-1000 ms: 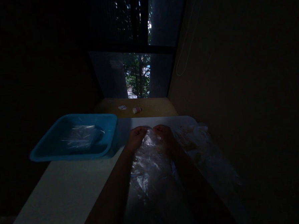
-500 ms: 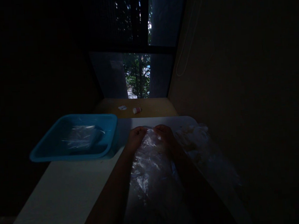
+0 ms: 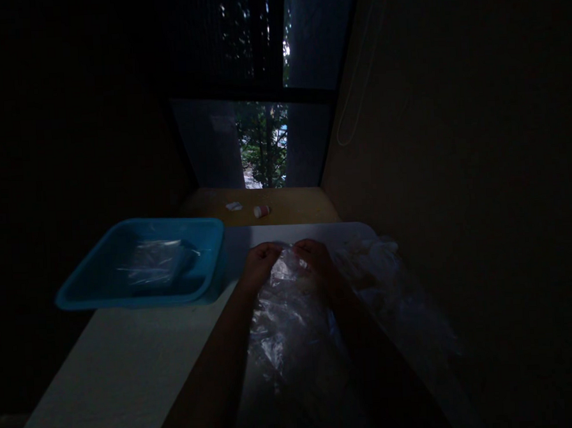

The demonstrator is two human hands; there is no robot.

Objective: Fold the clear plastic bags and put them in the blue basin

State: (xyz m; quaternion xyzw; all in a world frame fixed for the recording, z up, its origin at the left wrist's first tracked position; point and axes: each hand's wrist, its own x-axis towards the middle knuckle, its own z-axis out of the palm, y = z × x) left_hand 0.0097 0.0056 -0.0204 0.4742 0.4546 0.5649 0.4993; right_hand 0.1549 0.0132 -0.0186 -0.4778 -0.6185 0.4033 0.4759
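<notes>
A clear plastic bag (image 3: 286,319) lies along the white table (image 3: 131,369) between my forearms. My left hand (image 3: 258,264) and my right hand (image 3: 318,259) are both closed on the bag's far end, fingers curled into the crinkled film, close together. The room is very dark, so what is inside the bag cannot be made out.
A blue plastic tray (image 3: 207,275) with a folded clear bag (image 3: 154,262) inside sits at the table's left edge, overhanging it. More crumpled clear plastic (image 3: 390,285) lies to the right by the wall. A small pink-and-white object (image 3: 261,210) rests on the wooden ledge under the window.
Both hands stay put at the bag's far end. The film between the fingers has shifted slightly.
</notes>
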